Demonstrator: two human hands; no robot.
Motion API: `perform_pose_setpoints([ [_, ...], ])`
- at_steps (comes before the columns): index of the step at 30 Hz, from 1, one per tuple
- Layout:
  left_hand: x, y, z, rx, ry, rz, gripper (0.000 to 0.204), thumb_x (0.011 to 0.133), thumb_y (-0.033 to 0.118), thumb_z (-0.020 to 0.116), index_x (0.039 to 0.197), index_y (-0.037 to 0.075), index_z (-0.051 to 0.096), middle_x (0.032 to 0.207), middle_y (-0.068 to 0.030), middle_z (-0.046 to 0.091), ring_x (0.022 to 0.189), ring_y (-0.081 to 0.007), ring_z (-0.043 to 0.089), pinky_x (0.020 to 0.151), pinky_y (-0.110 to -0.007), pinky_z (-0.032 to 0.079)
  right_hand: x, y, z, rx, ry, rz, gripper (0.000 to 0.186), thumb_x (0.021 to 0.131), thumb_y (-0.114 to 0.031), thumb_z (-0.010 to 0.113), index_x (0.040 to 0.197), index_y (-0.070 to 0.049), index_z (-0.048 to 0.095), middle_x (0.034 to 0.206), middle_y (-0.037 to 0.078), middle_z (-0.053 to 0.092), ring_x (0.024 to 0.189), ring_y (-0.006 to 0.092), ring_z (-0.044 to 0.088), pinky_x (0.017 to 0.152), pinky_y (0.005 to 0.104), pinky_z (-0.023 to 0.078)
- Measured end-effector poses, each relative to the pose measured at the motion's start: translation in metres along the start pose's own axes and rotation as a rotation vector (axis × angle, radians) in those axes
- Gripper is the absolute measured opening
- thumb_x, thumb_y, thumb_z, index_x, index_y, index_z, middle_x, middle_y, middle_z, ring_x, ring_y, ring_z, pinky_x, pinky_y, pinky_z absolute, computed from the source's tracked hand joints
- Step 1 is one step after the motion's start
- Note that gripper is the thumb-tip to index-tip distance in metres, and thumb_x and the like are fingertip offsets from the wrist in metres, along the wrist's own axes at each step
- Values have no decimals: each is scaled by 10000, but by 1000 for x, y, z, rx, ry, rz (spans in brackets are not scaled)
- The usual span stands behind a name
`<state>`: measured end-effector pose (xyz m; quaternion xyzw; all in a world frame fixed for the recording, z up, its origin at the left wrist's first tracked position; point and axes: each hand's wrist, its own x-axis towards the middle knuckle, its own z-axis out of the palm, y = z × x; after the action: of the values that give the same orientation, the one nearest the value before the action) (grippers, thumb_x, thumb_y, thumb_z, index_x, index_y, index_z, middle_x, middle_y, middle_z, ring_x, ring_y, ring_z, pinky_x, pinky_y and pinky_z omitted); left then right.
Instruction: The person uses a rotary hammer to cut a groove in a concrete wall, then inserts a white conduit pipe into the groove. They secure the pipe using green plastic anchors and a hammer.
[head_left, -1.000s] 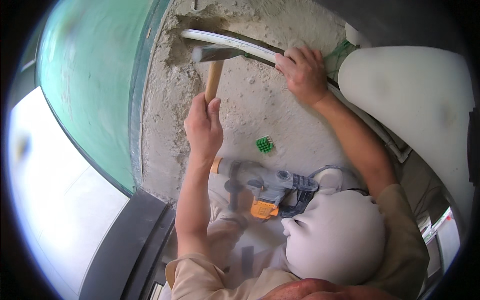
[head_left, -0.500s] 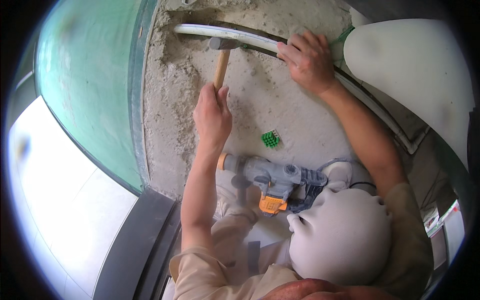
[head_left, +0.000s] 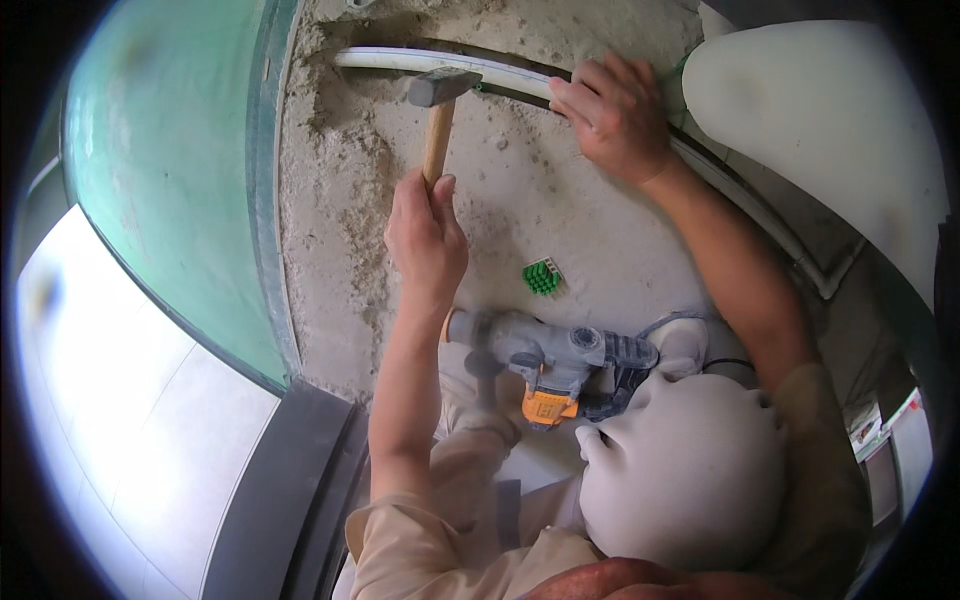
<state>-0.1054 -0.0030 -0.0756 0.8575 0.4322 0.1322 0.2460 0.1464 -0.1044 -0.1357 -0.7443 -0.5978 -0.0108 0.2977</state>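
My left hand (head_left: 425,228) is closed round the wooden handle of a hammer (head_left: 436,125). Its dark metal head stands up close to the white pipe (head_left: 435,64), which lies along a rough groove in the concrete. Further right, my right hand (head_left: 618,118) has its fingers curled on the pipe, with the fingertips at its near side. By the pipe, just right of the hammer head, shows a small green piece (head_left: 479,88). A cluster of green plastic plugs (head_left: 541,277) lies on the concrete between my forearms.
Below the plugs lies a dusty grey and orange rotary hammer drill (head_left: 570,360), near my legs. A large white rounded thing (head_left: 690,470) fills the lower middle, and another pale rounded form (head_left: 810,140) stands at right. Green sheeting (head_left: 170,170) is at left.
The hammer head has risen slightly and tilted, showing more of its side. My right hand stays on the pipe. The whole view has shifted a little.
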Motion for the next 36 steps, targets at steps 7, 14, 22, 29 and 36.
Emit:
perform_pose_setpoints([
  [7, 10, 8, -13, -104, 45, -45, 156, 1063, 162, 625, 1144, 30, 630, 801, -109, 602, 672, -202, 547, 654, -345, 486, 0, 0, 0, -8, 7, -22, 228, 830, -167, 800, 1050, -154, 743, 865, -14, 591, 881, 225, 589, 787, 409, 403],
  [14, 8, -7, 0, 77, -100, -62, 189, 1051, 224, 639, 1114, 46, 621, 844, -220, 656, 749, -434, 633, 682, -475, 503, 0, -1, 2, 5, 32, -31, 263, 819, -179, 831, 1068, -142, 755, 854, -5, 582, 841, 232, 589, 762, 396, 400],
  [22, -1, 2, -6, -76, 3, -78, 201, 1060, 203, 644, 1172, 36, 635, 795, -113, 630, 674, -225, 583, 644, -353, 494, -4, 0, 0, 5, 6, -22, 254, 837, -175, 822, 1079, -145, 751, 861, -5, 578, 846, 227, 585, 751, 399, 397],
  [29, -3, 8, -10, -86, 82, -81, 182, 1020, 174, 691, 1144, 53, 635, 840, -128, 639, 703, -310, 620, 641, -406, 504, 3, -3, -2, -5, -9, -48, 299, 843, -167, 816, 1128, -151, 730, 888, 5, 573, 855, 233, 586, 757, 401, 405],
  [36, -9, -14, -52, 212, -13, 122, 235, 876, 130, 808, 1039, 79, 646, 835, -89, 613, 708, -287, 615, 636, -404, 478, 3, -4, 2, 64, -20, -7, 296, 839, -184, 795, 1116, -166, 691, 986, 18, 611, 971, 254, 619, 841, 432, 427],
])
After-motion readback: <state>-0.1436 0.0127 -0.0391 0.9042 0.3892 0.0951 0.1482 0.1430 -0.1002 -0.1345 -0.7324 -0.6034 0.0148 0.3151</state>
